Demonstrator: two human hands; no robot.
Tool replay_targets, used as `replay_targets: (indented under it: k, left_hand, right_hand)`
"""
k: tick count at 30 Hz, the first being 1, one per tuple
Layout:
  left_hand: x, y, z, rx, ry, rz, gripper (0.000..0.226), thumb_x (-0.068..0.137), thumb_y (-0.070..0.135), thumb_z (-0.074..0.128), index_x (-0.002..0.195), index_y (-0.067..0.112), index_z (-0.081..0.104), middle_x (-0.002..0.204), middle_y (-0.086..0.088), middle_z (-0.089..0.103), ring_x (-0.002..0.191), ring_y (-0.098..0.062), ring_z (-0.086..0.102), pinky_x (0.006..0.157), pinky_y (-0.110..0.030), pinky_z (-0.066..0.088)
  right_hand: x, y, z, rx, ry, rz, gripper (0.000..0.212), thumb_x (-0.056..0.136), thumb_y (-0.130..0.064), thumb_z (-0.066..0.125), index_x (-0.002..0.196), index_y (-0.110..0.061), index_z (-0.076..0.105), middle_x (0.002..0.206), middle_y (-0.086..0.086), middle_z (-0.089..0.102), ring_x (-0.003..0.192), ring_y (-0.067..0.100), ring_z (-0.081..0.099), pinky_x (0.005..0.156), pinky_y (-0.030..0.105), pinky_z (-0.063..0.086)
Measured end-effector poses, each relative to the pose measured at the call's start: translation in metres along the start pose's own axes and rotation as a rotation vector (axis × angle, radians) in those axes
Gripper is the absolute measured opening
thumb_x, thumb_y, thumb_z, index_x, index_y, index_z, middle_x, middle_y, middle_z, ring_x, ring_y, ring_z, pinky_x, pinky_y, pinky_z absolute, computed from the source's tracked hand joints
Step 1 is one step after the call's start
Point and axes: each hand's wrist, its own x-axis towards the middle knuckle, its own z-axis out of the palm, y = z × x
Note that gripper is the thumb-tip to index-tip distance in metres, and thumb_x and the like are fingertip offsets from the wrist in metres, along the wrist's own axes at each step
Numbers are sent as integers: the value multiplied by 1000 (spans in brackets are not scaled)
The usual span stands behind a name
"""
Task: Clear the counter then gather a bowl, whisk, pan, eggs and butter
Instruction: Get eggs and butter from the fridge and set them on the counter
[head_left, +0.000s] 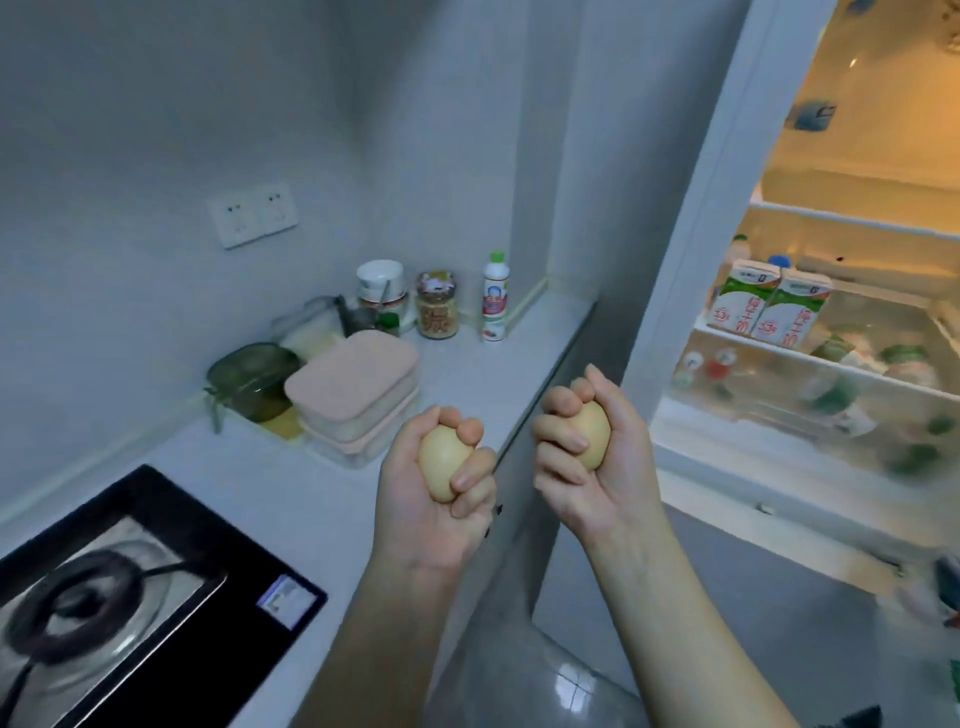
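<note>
**Now: one egg in each hand, by the tabletop's right edge**

Here I see my left hand (441, 499) cupped palm-up over the right edge of the tabletop (322, 499), its fingers (470, 475) curled snugly around a tan egg (444, 462). My right hand (592, 457) is just beside it, past that edge and in front of the open fridge (831, 322), its fingers (563, 441) wrapped around a second egg (592, 434). The two hands are near each other but apart.

Toward the tabletop's far corner stand a white squeeze bottle with a green cap (494, 297), a jar of beans or nuts (437, 305) and a white lidded jar (381, 291). Stacked pink-lidded containers (353, 400) sit nearer, touching a green glass dish (254, 379) by the back edge. A black gas hob (171, 587) fills the near left corner. Two milk cartons (769, 306) stand on a fridge shelf.
</note>
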Motion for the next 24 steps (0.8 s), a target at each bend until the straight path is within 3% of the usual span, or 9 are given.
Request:
replay_targets:
  k: [6, 10, 15, 19, 24]
  left_hand:
    - [-95, 49, -55, 12, 118, 154, 23, 89, 19, 42, 67, 15, 47, 59, 1, 43, 31, -7, 27, 29, -12, 9]
    - [-180, 78, -105, -24, 189, 235, 23, 89, 20, 44, 67, 14, 49, 60, 1, 45, 32, -7, 29, 30, -12, 10]
    - [-277, 111, -154, -128, 298, 386, 9, 81, 18, 49, 74, 13, 49, 64, -1, 48, 37, -7, 33, 26, -12, 18]
    - [-342, 131, -175, -196, 363, 552, 5, 77, 16, 51, 72, 13, 49, 61, -1, 49, 36, -7, 33, 25, -13, 20]
    - [-403, 138, -199, -293, 455, 746, 10, 82, 18, 50, 73, 13, 51, 66, -2, 53, 39, -7, 37, 28, -12, 24]
  right_hand:
    - [-30, 100, 26, 18, -32, 159, 34, 47, -15, 88, 57, -16, 56, 57, -4, 48, 34, 7, 37, 25, 13, 19]
    - [-72, 184, 42, 20, 43, 274, 26, 71, -24, 73, 55, -17, 54, 56, -5, 46, 34, 5, 34, 27, 11, 14]
    - [-114, 281, 63, 71, -17, 493, 33, 50, -14, 86, 61, -16, 54, 58, -2, 50, 35, 6, 38, 23, 14, 22]
    - [-138, 343, 93, -51, -1, 645, 19, 76, -25, 62, 63, -18, 50, 58, -4, 47, 35, 5, 36, 24, 12, 18]
    - [-161, 401, 119, -151, -73, 850, 19, 80, -26, 58, 65, -18, 49, 59, -3, 47, 36, 5, 35, 26, 12, 17]
